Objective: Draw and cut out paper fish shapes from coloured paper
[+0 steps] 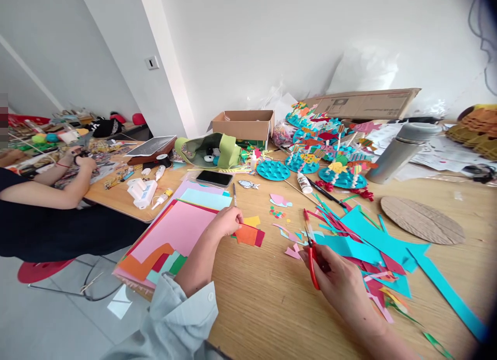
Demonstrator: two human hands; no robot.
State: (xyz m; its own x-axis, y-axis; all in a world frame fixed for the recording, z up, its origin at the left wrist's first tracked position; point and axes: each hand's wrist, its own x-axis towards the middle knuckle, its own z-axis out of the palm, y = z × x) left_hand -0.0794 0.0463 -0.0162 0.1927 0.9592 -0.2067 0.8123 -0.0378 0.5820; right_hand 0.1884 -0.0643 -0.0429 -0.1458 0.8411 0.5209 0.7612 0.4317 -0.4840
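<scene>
My left hand (227, 223) rests on the wooden table (264, 303), fingers pinched on an orange paper piece (247, 235) that lies over red and yellow scraps. My right hand (337, 280) is closed round the handles of red scissors (310, 243), whose blades point away from me toward small pink scraps (292, 252). A heap of turquoise and red paper offcuts (368, 241) lies just right of the scissors. A stack of coloured paper sheets (174, 230) sits left of my left hand.
Farther back lie a phone (214, 178), glue bottles (305, 183), turquoise paper craft pieces (322, 148), a cardboard box (244, 124), a steel flask (399, 152) and a cardboard oval (422, 220). Another person's arm (50, 186) works at the left table end.
</scene>
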